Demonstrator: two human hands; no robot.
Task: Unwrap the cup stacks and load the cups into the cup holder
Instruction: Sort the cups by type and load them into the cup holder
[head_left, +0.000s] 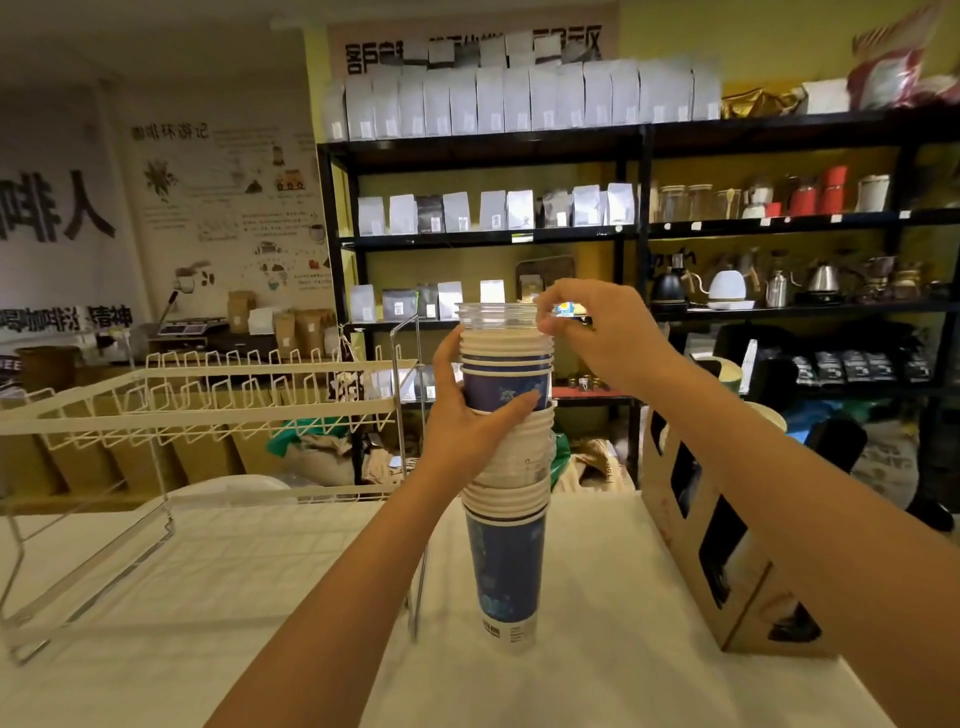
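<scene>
Head view: a tall cup stack (506, 483) stands upright on the white table (597, 649), near centre. It is made of blue paper cups with white rims, with clear plastic cups (497, 318) nested at the top. Left hand (467, 421) is wrapped around the stack's upper part, fingers (511, 408) curled across a blue cup wall, clamped on it. Right hand (597, 332) is at the stack's top right, fingertips (548, 325) pinched at the clear rim; whether they grip it cannot be told. A cardboard holder (727, 545) with dark openings stands just right of the stack. A white wire rack (208, 395) stands to the left.
</scene>
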